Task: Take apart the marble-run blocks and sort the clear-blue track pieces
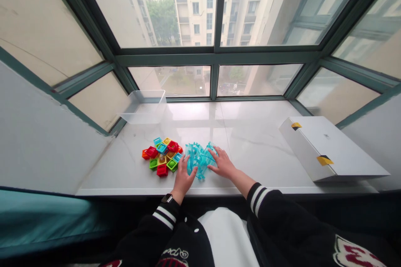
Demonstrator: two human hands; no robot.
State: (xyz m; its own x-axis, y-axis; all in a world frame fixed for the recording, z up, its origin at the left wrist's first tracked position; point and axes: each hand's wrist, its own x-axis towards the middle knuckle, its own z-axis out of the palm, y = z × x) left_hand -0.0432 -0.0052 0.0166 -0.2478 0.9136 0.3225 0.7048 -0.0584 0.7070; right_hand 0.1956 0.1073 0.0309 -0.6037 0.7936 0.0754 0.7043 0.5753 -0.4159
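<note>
A heap of clear turquoise plastic pieces [199, 159] lies on the white sill between my hands. At its left edge is my left hand [184, 176], thumb and fingers apart, with a watch on the wrist. My right hand [223, 162] is spread at the heap's right side, its fingertips on or just over the outer pieces. Neither hand visibly holds a piece. Just left of my left hand sits a pile of small square blocks [162, 159] in red, green, yellow, orange and blue.
An empty clear plastic tub [145, 108] stands at the back left by the window. A large white box [335, 148] with yellow-and-black tape pieces occupies the right side. The marble-look sill [257, 133] ends at a front edge close to my body.
</note>
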